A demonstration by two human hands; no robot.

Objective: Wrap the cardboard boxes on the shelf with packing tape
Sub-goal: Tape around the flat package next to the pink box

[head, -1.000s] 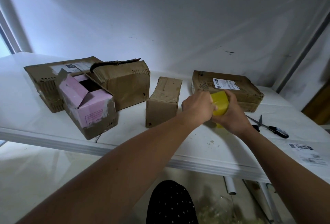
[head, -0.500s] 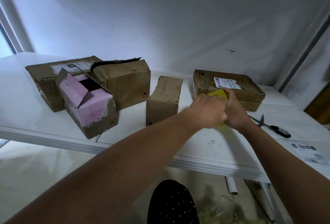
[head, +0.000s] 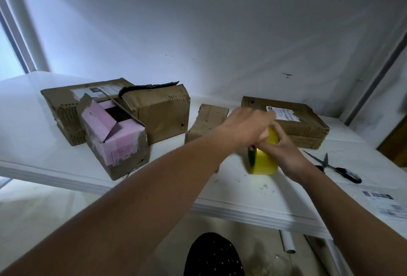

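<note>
Standing on its edge near the front of the white shelf (head: 66, 161), the yellow tape roll (head: 263, 161) sits right of centre, between the person's two hands. The right hand (head: 286, 154) wraps around the roll's right side, its fingers curled over the top of the roll. The left hand (head: 246, 127) comes in from the left above the roll with its fingers bent down at the roll's upper edge; motion blur hides whether they pinch the tape's end or only touch it.

Just behind the left hand stands a small closed cardboard box (head: 207, 121), partly hidden by the forearm. To the right, at the far side of the shelf, lies a flat cardboard box (head: 308, 126) with a white label on its top, just behind the right hand. At the left is a cluster of three: an open box with pink flaps (head: 116, 143) nearest the shelf edge, a torn brown box (head: 163, 115) behind it, and a low flat box (head: 63, 101) with a label at the far left.

Black-handled scissors (head: 334, 168) lie on the shelf to the right of the right hand, and a printed paper label (head: 383, 204) lies at the near right edge.
</note>
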